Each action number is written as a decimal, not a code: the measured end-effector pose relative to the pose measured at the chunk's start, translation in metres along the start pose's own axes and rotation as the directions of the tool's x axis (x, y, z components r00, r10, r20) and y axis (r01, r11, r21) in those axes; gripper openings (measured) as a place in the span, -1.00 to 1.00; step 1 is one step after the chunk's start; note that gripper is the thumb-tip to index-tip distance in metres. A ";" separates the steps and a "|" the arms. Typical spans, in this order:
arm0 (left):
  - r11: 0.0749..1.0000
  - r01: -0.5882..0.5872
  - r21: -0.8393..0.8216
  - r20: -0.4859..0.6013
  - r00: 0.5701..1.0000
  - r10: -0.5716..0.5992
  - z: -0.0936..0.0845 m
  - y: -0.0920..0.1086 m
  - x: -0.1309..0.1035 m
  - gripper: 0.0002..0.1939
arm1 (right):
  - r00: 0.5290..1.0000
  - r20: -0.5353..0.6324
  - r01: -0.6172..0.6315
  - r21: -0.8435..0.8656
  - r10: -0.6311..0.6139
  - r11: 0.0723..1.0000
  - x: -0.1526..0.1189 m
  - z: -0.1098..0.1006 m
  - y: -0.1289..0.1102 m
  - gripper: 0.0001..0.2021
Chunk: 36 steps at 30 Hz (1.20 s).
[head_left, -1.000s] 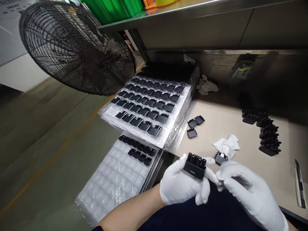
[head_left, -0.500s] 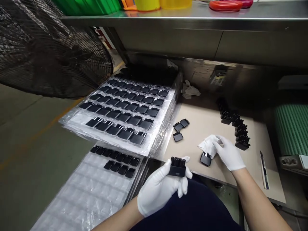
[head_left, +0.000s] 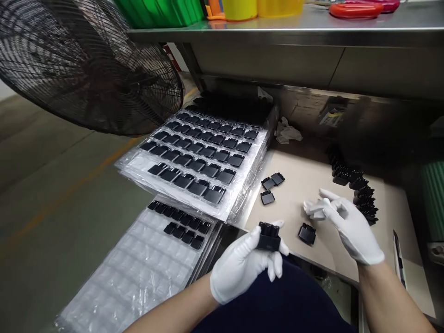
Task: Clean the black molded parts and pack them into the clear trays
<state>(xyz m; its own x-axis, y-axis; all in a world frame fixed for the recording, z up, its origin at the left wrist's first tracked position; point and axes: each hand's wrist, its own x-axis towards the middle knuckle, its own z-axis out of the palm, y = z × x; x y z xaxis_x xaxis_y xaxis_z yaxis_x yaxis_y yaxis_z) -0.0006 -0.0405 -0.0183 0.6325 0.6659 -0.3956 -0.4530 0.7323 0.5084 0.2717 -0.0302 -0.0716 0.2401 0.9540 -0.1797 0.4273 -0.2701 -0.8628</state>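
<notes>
Gloved left hand (head_left: 243,266) grips a stack of black parts (head_left: 268,230) at the near edge of the table (head_left: 298,185), and the right hand (head_left: 347,222) pinches a white cloth (head_left: 315,208) just above the table. One black part (head_left: 307,233) lies on the table between the hands, three more (head_left: 271,186) lie farther left, and a row of stacks (head_left: 357,189) stands at the far right. Two clear trays (head_left: 197,162) with black parts are on the left, under a fan (head_left: 86,64).
</notes>
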 end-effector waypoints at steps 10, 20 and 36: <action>0.994 0.107 -0.016 0.148 0.984 -0.103 0.011 -0.012 0.000 -0.27 | 0.954 0.296 -0.092 0.413 -0.039 0.906 -0.067 0.005 -0.074 -0.71; 0.996 0.055 0.064 0.136 0.989 -0.063 0.020 -0.019 -0.002 -0.28 | 0.856 0.222 0.364 0.384 -0.467 0.849 -0.068 0.009 -0.078 -0.86; 0.987 0.102 0.124 0.076 0.991 -0.111 0.023 -0.025 -0.007 -0.32 | 0.737 0.192 0.625 0.173 -0.648 0.761 -0.068 0.009 -0.079 -0.76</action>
<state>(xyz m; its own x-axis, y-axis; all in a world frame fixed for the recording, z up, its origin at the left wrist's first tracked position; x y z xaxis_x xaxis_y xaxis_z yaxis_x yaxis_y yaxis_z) 0.0210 -0.0667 -0.0102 0.7247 0.5675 -0.3908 -0.3050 0.7728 0.5566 0.2135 -0.0729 0.0044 -0.2675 0.9029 0.3364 0.3247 0.4132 -0.8508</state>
